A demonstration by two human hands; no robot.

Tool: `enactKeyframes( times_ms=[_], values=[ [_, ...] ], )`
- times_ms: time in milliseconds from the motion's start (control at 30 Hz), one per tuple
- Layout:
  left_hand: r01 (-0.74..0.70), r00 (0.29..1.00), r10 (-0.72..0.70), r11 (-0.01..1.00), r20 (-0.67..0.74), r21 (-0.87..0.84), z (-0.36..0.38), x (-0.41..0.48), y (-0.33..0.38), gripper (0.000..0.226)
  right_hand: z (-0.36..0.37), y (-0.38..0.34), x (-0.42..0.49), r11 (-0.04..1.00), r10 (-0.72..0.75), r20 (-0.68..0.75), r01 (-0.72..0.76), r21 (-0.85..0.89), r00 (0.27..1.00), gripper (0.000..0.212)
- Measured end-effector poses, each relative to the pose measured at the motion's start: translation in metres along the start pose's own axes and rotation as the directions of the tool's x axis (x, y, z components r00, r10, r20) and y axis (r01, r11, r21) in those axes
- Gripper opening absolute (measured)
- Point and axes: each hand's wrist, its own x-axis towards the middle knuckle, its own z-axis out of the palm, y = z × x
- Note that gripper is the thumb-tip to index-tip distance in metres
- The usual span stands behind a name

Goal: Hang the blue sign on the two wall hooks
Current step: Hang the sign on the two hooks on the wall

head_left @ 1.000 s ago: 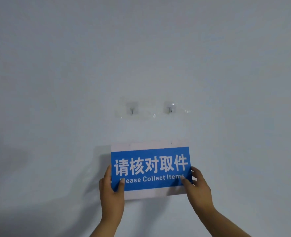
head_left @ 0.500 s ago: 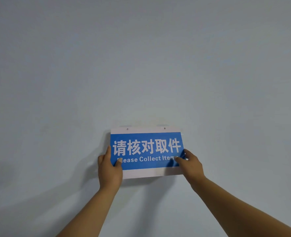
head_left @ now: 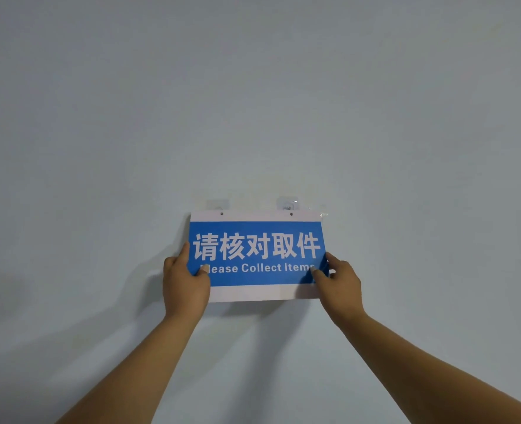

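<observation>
The blue sign [head_left: 257, 255] with white characters and "Please Collect Items" has white bands along its top and bottom. It is pressed flat against the wall. Two small holes pierce its top band. Just above that band, the clear adhesive pads of the left wall hook [head_left: 218, 204] and the right wall hook [head_left: 287, 203] peek out; their lower parts are hidden behind the sign. My left hand [head_left: 186, 286] grips the sign's lower left corner, thumb on the front. My right hand [head_left: 338, 286] pinches the lower right edge.
A plain pale grey wall [head_left: 253, 102] fills the whole view. Shadows of my arms fall on it at the lower left.
Both hands have lifted the sign up the wall from below the hooks until its top edge covers the lower parts of the hooks. My arms are stretched further out.
</observation>
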Motion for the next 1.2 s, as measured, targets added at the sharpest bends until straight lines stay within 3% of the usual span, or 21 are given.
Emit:
enactKeyframes(
  times_ms=[300,700,1033,1200],
  values=[
    [-0.002,1.000,0.002,1.000,-0.010,0.020,-0.001,-0.010,-0.011,0.054,0.002,0.006,-0.005,0.999,-0.038,-0.003,0.038,-0.033,0.999,0.035],
    [-0.013,1.000,0.009,0.992,0.030,0.123,-0.015,0.018,-0.002,0.044,0.015,0.008,-0.009,0.998,0.010,-0.006,-0.010,0.056,1.000,0.047],
    [0.043,0.997,-0.047,0.997,0.065,0.065,-0.006,0.000,-0.012,0.036,0.000,0.006,-0.008,0.999,-0.047,0.025,0.047,0.002,0.999,0.048],
    [0.065,0.997,-0.067,0.997,0.045,0.046,0.002,-0.004,-0.024,0.049,-0.005,0.005,-0.008,0.999,-0.049,0.060,0.050,-0.021,0.997,0.046]
  ],
)
